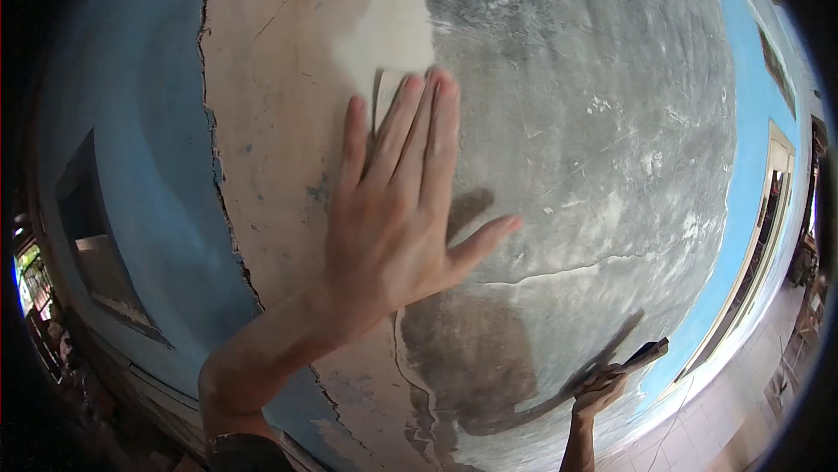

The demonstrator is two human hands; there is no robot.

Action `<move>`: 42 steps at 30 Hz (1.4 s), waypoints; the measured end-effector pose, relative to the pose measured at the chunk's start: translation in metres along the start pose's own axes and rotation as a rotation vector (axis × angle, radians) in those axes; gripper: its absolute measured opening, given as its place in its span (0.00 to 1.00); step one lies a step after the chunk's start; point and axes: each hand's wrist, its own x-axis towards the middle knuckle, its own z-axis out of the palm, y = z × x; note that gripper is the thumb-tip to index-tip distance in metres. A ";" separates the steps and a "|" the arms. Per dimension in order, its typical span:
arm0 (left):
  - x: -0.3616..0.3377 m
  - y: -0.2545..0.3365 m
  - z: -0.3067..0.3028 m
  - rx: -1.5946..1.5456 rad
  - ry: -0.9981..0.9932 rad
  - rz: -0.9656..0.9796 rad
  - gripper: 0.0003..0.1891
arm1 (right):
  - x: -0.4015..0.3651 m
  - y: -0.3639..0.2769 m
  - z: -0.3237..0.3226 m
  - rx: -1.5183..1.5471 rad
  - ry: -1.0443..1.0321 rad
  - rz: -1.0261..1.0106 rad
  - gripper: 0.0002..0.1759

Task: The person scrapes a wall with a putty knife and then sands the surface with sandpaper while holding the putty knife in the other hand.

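My left hand lies flat against the wall, fingers stretched upward and thumb out to the right. Under its fingertips a small pale sheet shows its upper left corner; the rest is hidden. Beneath the hand, beige plaster meets a rough grey patch. At the lower right, my right hand is closed round a dark, flat-edged tool, which sits near the grey surface. Its exact kind is unclear.
Blue paint borders the beige strip along a jagged, cracked edge. A dark recessed opening is at the left, a framed window at the right. Pale floor tiles show at the lower right. A crack crosses the grey patch.
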 end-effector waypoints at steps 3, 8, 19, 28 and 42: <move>0.008 -0.005 -0.003 0.065 -0.030 0.012 0.51 | -0.002 -0.003 0.003 -0.032 0.015 0.014 0.24; 0.024 -0.008 0.002 -0.030 0.030 -0.033 0.51 | -0.002 -0.020 0.014 -0.067 0.029 0.043 0.25; 0.024 -0.004 0.000 0.019 0.031 -0.064 0.50 | 0.002 -0.002 0.006 -0.011 0.062 0.000 0.23; 0.007 0.000 -0.003 0.044 0.012 -0.077 0.49 | -0.001 -0.013 0.016 -0.033 0.108 0.076 0.24; 0.016 0.000 0.000 0.130 0.000 -0.126 0.48 | 0.003 -0.020 0.019 -0.073 0.003 -0.064 0.23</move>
